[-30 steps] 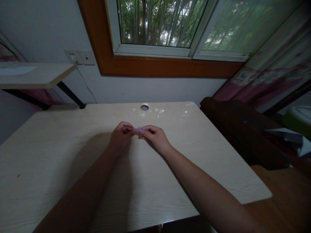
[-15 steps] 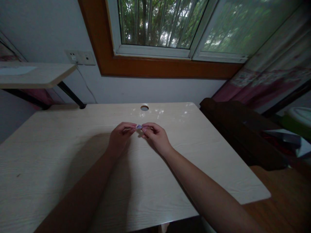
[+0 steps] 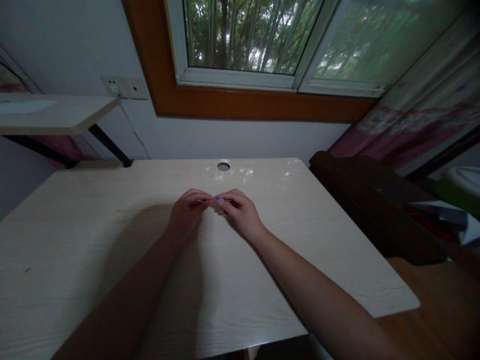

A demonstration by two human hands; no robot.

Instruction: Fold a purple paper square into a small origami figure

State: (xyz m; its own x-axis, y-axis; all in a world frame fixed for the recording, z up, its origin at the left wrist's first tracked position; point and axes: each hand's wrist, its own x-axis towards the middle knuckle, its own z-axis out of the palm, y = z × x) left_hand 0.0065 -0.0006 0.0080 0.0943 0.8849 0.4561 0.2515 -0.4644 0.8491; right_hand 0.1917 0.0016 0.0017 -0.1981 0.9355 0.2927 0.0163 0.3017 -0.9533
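A small purple-and-white piece [image 3: 220, 199], perhaps folded paper or a wrapper, is pinched between my two hands just above the pale wooden desk [image 3: 232, 280]. It is too small to name for sure. My left hand [image 3: 187, 209] closes thumb and fingertips on its left end. On its right side, my right hand [image 3: 242, 209] grips it between thumb and forefinger. The fingertips of both hands nearly meet and cover most of the piece.
Behind the hands, a round cable hole [image 3: 223, 166] pierces the desk near its far edge. A raised shelf [image 3: 90, 112] on black legs stands at the back left. Dark brown furniture [image 3: 360, 200] borders the desk's right side. A tiny dark speck [image 3: 28, 269] lies at the left.
The fingertips have drawn closer together and cover more of the small purple-and-white piece, which now shows mostly by the right fingers. The forearms have barely moved.
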